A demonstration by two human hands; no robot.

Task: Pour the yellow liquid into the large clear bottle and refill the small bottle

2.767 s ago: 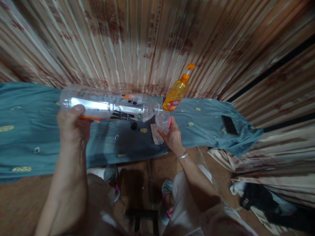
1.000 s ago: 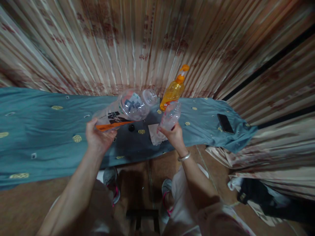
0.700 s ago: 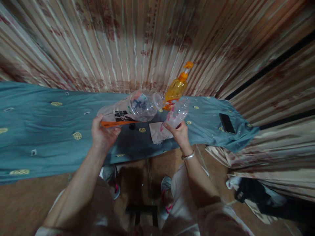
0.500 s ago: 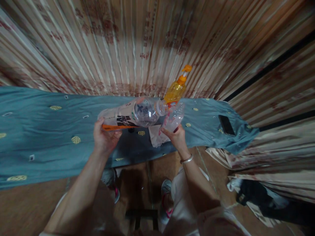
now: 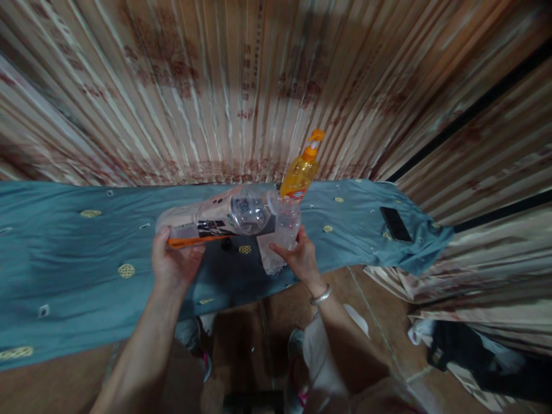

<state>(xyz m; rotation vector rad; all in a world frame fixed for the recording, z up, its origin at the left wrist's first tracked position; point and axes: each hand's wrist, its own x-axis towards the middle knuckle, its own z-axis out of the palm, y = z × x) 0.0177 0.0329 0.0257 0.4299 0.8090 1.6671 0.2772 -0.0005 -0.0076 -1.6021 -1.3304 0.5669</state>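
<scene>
Big bottle point(image 5: 215, 214) had tipped back down to the small bottle point(image 5: 287, 225), left hand point(image 5: 175, 265) and right hand point(image 5: 299, 259) gripping each, so mouths should've stayed lined up near the desk point(image 5: 86, 241) front edge.

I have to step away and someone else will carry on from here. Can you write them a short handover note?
Left hand: grips the large clear bottle near its base, tipped sideways, mouth at the small bottle's opening.
Right hand: holds the small clear bottle upright over the teal cloth.
Nearby: black cap and a tissue on the cloth, orange pump bottle behind, phone to the right.
Done: both bottles uncapped, mouths together.
Left: whether liquid is flowing cannot be seen; caps still off.
</scene>
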